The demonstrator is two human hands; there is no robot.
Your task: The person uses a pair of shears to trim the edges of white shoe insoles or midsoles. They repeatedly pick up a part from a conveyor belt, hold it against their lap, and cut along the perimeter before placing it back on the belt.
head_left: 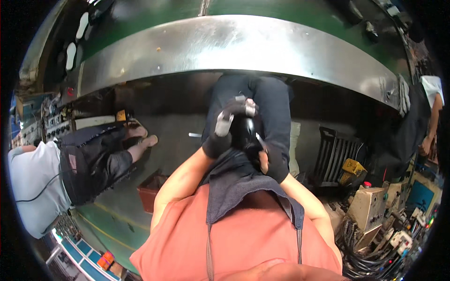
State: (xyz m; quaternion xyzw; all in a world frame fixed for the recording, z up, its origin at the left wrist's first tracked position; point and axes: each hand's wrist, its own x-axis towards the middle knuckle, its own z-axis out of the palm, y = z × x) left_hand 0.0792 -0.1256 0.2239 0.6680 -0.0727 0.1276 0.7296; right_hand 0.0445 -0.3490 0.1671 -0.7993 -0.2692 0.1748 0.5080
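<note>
Over my lap, both hands are closed around a glossy, rounded black item (244, 132) whose exact kind I cannot make out. My left hand (228, 124), in a dark glove with pale fingertips, wraps the item's left side and far end. Lower and to the right, my right hand (273, 160), also dark-gloved with some bare skin showing, grips its near right side. A small pale tip (258, 138) shows by the right fingers; whether it is a fingertip or a tool is unclear. My dark apron (253, 187) lies bunched just below the hands.
Beyond my knees runs a metal ledge (225, 44) edging a green conveyor belt (154, 16). White soles (71, 56) lie at its left. A person (42, 178) sits at left; another person's arm (433, 122) shows at right. A reddish bin (152, 189), black slatted crate (335, 154) and control box (368, 206) flank me.
</note>
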